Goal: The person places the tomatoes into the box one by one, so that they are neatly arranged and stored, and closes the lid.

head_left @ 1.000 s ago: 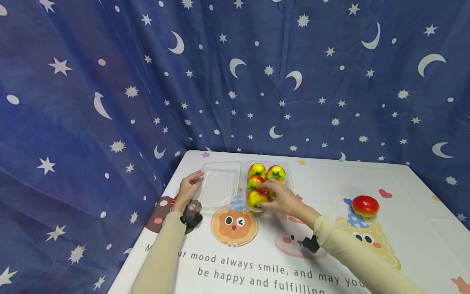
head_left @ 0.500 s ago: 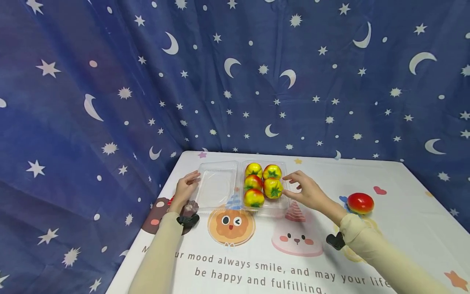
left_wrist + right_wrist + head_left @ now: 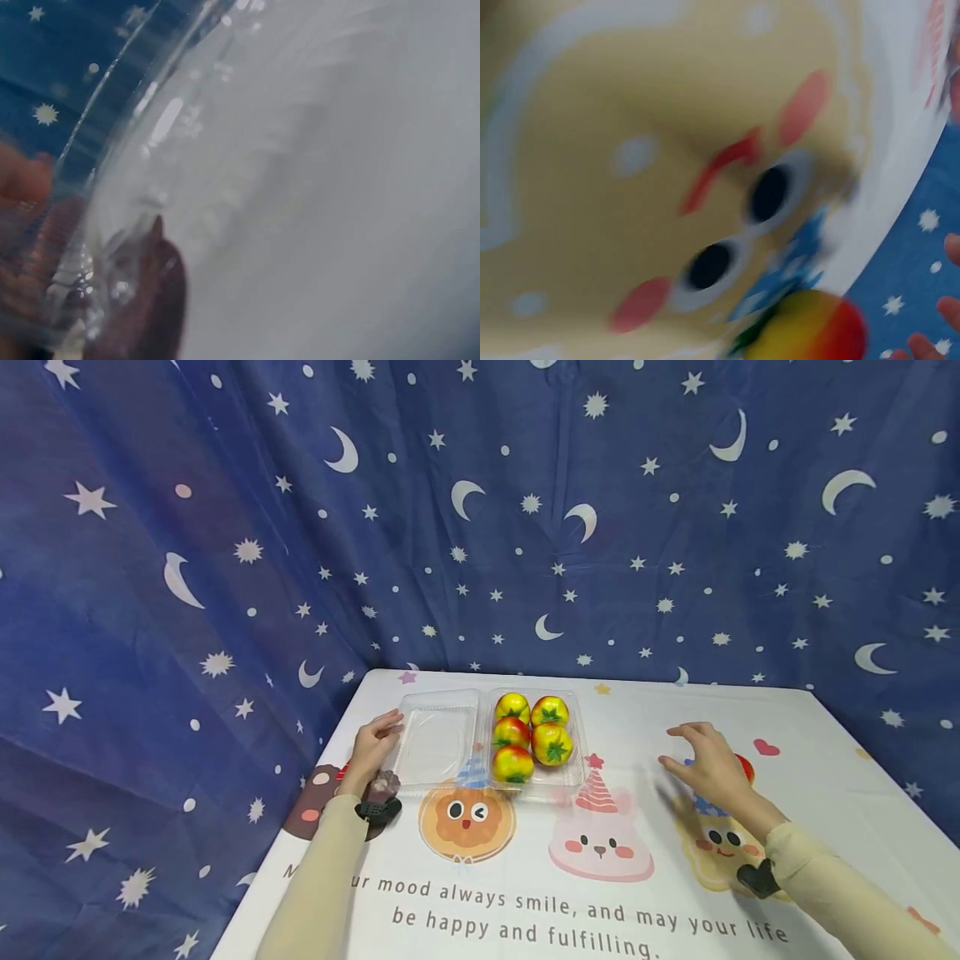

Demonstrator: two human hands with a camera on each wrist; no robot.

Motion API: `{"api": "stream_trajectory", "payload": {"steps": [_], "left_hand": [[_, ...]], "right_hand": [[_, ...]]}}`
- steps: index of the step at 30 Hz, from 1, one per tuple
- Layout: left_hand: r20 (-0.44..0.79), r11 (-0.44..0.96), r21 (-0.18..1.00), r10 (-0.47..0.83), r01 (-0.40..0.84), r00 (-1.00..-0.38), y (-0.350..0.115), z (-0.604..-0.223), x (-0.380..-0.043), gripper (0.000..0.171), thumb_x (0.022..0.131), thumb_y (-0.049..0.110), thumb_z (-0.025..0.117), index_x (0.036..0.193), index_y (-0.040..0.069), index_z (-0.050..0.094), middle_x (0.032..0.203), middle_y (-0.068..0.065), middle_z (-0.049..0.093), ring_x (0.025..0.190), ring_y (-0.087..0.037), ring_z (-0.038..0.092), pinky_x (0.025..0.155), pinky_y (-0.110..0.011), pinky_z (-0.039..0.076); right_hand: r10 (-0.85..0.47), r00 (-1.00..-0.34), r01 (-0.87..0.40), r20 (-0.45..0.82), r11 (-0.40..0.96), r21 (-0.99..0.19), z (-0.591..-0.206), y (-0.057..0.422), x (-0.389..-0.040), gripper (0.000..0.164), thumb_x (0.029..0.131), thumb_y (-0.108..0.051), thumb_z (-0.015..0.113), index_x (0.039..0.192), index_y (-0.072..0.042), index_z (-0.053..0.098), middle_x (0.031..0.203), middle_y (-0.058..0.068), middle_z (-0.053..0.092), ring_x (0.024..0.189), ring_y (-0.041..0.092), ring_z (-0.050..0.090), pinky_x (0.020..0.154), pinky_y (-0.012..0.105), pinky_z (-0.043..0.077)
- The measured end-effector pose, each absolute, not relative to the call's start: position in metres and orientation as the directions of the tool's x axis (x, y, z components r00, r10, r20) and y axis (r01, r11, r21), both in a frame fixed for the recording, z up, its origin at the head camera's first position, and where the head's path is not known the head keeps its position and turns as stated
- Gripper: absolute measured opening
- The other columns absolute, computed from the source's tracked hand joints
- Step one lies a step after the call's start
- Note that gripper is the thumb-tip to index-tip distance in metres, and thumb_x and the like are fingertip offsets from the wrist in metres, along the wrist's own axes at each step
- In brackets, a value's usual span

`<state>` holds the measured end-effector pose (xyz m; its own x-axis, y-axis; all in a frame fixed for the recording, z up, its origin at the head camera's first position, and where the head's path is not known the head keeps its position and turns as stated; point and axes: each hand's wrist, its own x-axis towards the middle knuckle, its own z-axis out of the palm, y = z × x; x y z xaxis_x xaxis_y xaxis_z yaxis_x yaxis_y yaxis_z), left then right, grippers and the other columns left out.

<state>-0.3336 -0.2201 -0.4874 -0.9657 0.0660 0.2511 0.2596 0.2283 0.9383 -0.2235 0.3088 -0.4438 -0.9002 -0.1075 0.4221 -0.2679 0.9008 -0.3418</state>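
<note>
A hinged clear plastic box lies unfolded, its base (image 3: 576, 768) holding several red-and-yellow fruits (image 3: 552, 744) with green leafy caps, like persimmons. The base's front right spot holds no fruit. My left hand (image 3: 372, 747) rests at the left edge of the clear lid (image 3: 435, 743), fingers against the plastic. Blurred fingers (image 3: 22, 180) show beside that rim in the left wrist view. Over the table's right side, my right hand (image 3: 708, 768) holds nothing, thumb and fingers spread apart. Just beyond it lies another red fruit (image 3: 746, 768), partly hidden by the hand; its yellow side (image 3: 810, 330) shows in the right wrist view.
A white cloth (image 3: 630, 727) printed with cartoon faces and lettering covers the table. Behind it and to the left hangs a dark blue curtain (image 3: 525, 568) with moons and stars.
My right hand has let go of a fruit in the base's right column and moved right, to beside the single fruit. The left hand has stayed at the lid.
</note>
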Motion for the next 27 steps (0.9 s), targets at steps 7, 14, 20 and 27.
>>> {"api": "stream_trajectory", "payload": {"steps": [7,14,20,27], "left_hand": [[0.307,0.242,0.917,0.074,0.316,-0.949,-0.222,-0.491,-0.339,0.037,0.086,-0.011,0.054,0.122,-0.021,0.057,0.139,-0.035,0.046,0.119,-0.048,0.054,0.086,-0.013,0.046],[0.234,0.214,0.945,0.077,0.246,-0.969,-0.223,-0.491,-0.339,0.039,0.09,-0.011,0.052,0.128,-0.018,0.054,0.146,-0.03,0.042,0.125,-0.046,0.051,0.085,-0.008,0.043],[0.238,0.22,0.945,0.052,0.244,-0.97,-0.226,-0.514,-0.355,0.04,0.091,-0.01,0.051,0.13,-0.013,0.056,0.148,-0.025,0.044,0.127,-0.043,0.051,0.084,-0.006,0.041],[0.267,0.262,0.928,0.027,0.264,-0.963,-0.225,-0.522,-0.36,0.04,0.091,-0.009,0.051,0.13,-0.012,0.057,0.147,-0.022,0.046,0.126,-0.039,0.052,0.085,-0.006,0.041]], "right_hand": [[0.062,-0.924,-0.088,0.378,0.926,-0.368,-0.456,0.346,-0.211,0.052,0.081,-0.016,0.079,0.123,0.006,0.058,0.125,0.035,0.045,0.11,0.052,0.046,0.081,0.067,0.047],[0.138,-0.944,0.007,0.301,0.917,-0.399,-0.462,0.364,-0.205,0.058,0.082,-0.017,0.078,0.127,0.008,0.051,0.125,0.038,0.042,0.109,0.055,0.043,0.085,0.068,0.046],[0.172,-0.949,0.052,0.264,0.911,-0.408,-0.465,0.37,-0.204,0.061,0.081,-0.016,0.078,0.127,0.011,0.048,0.124,0.04,0.045,0.113,0.057,0.039,0.085,0.069,0.044],[0.183,-0.956,0.063,0.23,0.891,-0.449,-0.468,0.375,-0.205,0.064,0.083,-0.02,0.076,0.128,0.015,0.046,0.122,0.041,0.048,0.109,0.059,0.046,0.084,0.067,0.046]]}}
